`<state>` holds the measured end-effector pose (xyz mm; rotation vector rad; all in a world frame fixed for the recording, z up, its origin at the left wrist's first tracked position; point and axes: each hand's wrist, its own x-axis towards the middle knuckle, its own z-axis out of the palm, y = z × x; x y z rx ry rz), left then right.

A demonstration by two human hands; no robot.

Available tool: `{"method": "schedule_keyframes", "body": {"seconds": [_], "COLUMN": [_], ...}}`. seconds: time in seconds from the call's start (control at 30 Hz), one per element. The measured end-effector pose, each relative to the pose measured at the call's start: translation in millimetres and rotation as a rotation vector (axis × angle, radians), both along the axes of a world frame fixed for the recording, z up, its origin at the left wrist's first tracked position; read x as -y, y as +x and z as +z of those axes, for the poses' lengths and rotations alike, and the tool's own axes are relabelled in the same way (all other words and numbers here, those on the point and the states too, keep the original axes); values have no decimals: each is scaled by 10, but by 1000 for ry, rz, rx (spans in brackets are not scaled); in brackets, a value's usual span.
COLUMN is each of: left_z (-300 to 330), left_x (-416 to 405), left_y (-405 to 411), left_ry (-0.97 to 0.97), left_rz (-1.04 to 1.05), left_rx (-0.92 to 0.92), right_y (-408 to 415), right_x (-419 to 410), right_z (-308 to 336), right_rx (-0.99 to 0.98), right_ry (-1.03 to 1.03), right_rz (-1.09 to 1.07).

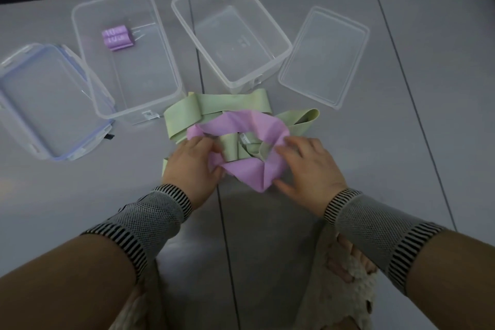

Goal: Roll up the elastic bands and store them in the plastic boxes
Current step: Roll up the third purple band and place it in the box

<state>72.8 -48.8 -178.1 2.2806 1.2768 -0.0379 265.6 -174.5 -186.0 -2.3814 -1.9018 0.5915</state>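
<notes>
Grey tiled floor (pixel 308 236), dark wall strip at 12 o'clock. Loose pink elastic band (pixel 249 171) lies tangled over green elastic bands (pixel 214 107) at centre. Left hand (pixel 191 162) pinches pink band's 9 o'clock edge; right hand (pixel 308 166) grips its 3 o'clock edge, fingers curled into it. Left plastic box (pixel 163 69) at 11 o'clock holds a rolled purple band (pixel 117 37). Right plastic box (pixel 276 32) at 12 o'clock. Blue-edged lid (pixel 48 99) at 9 o'clock, clear lid (pixel 325 56) at 2 o'clock.
</notes>
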Motion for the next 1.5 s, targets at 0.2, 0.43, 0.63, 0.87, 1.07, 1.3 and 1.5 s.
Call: {"method": "schedule_keyframes", "body": {"seconds": [0.2, 0.43, 0.63, 0.87, 1.07, 1.3, 1.5], "left_z": [61, -5, -38, -20, 114, -45, -129], "left_x": [-182, -293, -361, -367, -550, -527, -475], "left_y": [-30, 70, -8, 23, 1, -1, -71], "left_ry": [56, -119, -84, -50, -202, -284, -421], "left_rz": [244, 305, 176, 201, 933, 893, 905], "left_rx": [148, 51, 20, 2, 547, 370, 330], "right_y": [45, -101, -44, 56, 445, 332, 352], "right_x": [-129, -205, -351, -355, -449, -336, -349], "right_z": [9, -42, 49, 93, 329, 187, 137], "right_rx": [-68, -66, -336, -699, -1483, -1414, -1276], "right_ry": [139, -109, 37, 69, 273, -11, -15], "right_rz": [11, -21, -349, -616, -1272, -1284, -1340]}}
